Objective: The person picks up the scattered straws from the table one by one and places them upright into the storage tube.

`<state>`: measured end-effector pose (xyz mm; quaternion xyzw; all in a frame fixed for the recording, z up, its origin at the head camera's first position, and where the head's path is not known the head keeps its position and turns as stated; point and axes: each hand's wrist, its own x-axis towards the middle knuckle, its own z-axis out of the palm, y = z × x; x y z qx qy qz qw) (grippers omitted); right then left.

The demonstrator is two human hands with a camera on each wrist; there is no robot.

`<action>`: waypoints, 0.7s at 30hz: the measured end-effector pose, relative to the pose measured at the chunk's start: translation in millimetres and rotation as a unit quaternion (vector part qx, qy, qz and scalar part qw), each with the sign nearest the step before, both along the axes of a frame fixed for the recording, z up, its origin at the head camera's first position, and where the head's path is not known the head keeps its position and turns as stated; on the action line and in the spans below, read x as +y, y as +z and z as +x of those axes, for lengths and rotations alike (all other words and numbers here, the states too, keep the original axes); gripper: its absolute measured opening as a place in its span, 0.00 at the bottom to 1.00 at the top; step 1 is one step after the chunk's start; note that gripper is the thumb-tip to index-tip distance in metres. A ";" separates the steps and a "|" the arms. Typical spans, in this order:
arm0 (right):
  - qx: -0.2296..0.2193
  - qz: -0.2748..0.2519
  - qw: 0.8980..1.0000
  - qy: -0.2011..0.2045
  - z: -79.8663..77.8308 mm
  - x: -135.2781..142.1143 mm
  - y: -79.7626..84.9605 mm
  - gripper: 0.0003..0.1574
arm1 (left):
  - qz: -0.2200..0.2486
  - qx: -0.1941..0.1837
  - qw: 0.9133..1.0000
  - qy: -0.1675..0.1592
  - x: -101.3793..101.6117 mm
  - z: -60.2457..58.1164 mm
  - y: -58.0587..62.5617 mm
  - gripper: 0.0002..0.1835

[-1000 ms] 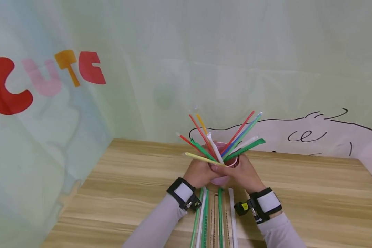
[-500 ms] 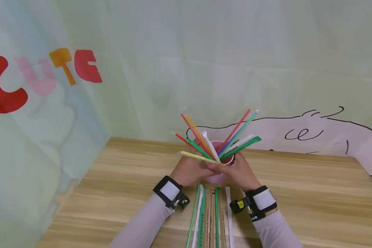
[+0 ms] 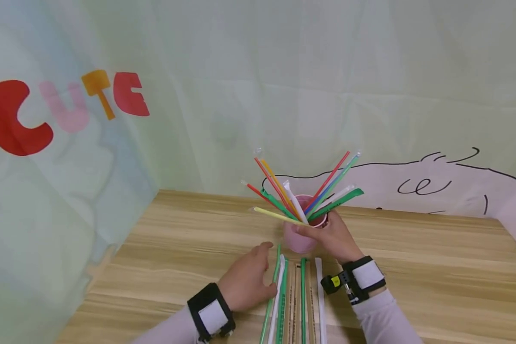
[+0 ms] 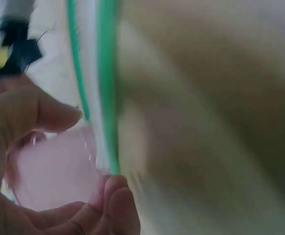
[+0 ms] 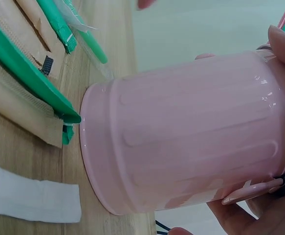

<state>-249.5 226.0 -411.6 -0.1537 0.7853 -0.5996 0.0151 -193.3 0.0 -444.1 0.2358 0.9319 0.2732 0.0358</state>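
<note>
A pink ribbed cup (image 3: 298,240), shaped like a small bin with a side handle, stands on the table. My right hand (image 3: 338,239) grips it near the rim, thumb at the front. Several wrapped straws fan out of its mouth, among them a yellow straw (image 3: 275,215), a red straw (image 3: 327,180) and a white straw (image 3: 295,202). My left hand (image 3: 246,278) hovers left of the cup, thumb and fingers spread apart, holding nothing. Its fingertips are by a green straw (image 3: 267,313) and a white wrapped straw (image 3: 276,306), the leftmost of a row on the table.
Beside these, the row has brown paper-wrapped straws (image 3: 295,306), another green straw (image 3: 303,296) and a white paper straw (image 3: 321,296), laid side by side before the cup. A printed cloth backdrop (image 3: 223,95) rises behind the wooden table (image 3: 434,277).
My left hand has let go of the cup and come down and left, to the left end of the straw row. The right hand keeps its grip on the cup.
</note>
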 end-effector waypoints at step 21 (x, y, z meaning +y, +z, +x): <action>-0.009 0.002 1.000 0.004 11.3 -4.4 19.1 0.43 | 0.055 -0.006 0.997 0.060 -21.0 10.6 32.3 0.39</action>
